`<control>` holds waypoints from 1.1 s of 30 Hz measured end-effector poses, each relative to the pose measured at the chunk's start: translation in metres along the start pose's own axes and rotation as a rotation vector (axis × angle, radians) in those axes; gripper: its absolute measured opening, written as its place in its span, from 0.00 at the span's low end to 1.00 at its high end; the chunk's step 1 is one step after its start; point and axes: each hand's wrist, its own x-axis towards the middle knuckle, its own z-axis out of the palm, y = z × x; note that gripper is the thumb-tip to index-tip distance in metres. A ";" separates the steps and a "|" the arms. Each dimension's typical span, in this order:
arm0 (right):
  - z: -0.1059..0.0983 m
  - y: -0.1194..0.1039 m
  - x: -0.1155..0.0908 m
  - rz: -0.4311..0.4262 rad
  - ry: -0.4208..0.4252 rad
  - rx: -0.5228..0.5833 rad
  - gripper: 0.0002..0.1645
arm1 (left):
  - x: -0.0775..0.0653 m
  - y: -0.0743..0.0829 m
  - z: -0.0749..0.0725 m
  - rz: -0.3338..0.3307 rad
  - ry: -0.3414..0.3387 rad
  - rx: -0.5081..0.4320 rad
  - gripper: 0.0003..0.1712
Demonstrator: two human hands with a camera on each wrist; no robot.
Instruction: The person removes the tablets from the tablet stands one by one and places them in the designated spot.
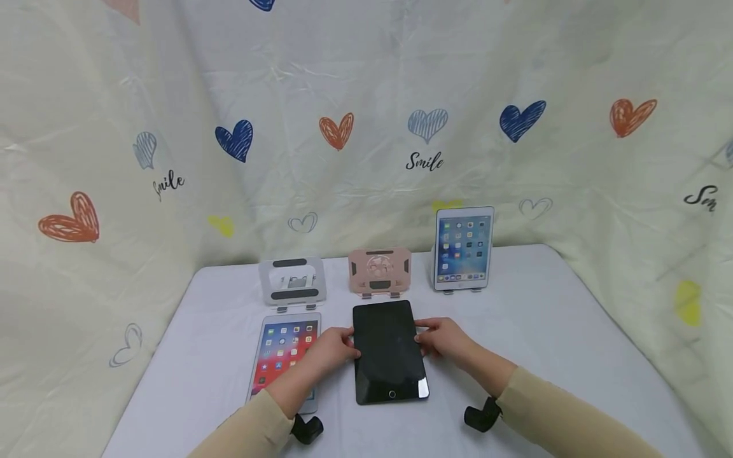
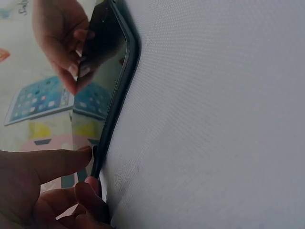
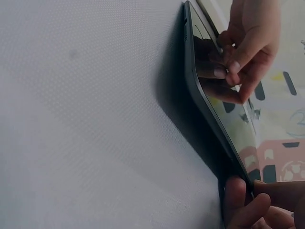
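A black tablet (image 1: 390,353) with a dark screen lies screen up before the person, in the middle of the table. The left hand (image 1: 333,346) pinches its left edge, thumb on the face and fingers curled under, as the left wrist view shows on the tablet edge (image 2: 125,81). On the opposite side the right hand (image 1: 448,338) pinches the right edge. In the right wrist view a dark shadow spreads under the tablet's side (image 3: 209,105), which is tilted up from the cloth. Both hands are mirrored in the glossy screen.
Left of the black tablet lies a white tablet (image 1: 275,359) with a lit screen, under the left forearm. Behind stand a grey stand (image 1: 294,295), a pink stand (image 1: 359,270) and another white tablet (image 1: 464,248) propped upright on a stand. A heart-printed curtain (image 1: 372,184) hangs behind the table.
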 end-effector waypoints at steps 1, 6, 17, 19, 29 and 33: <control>0.000 0.000 0.001 -0.001 -0.002 -0.008 0.25 | 0.000 0.000 0.000 0.003 -0.002 0.005 0.38; 0.000 -0.001 0.003 -0.010 -0.009 -0.051 0.26 | 0.000 -0.001 0.000 0.007 -0.017 0.043 0.38; -0.003 -0.004 0.005 -0.035 -0.023 -0.151 0.27 | -0.002 0.008 -0.006 -0.018 -0.027 0.224 0.37; -0.002 -0.006 0.006 -0.041 -0.029 -0.171 0.27 | -0.003 0.009 -0.008 -0.036 -0.028 0.236 0.37; -0.002 -0.008 0.008 -0.048 -0.033 -0.236 0.27 | -0.008 0.007 -0.009 -0.080 -0.052 0.225 0.40; -0.002 -0.007 0.008 -0.049 -0.034 -0.270 0.27 | -0.008 0.005 -0.008 -0.079 -0.062 0.220 0.40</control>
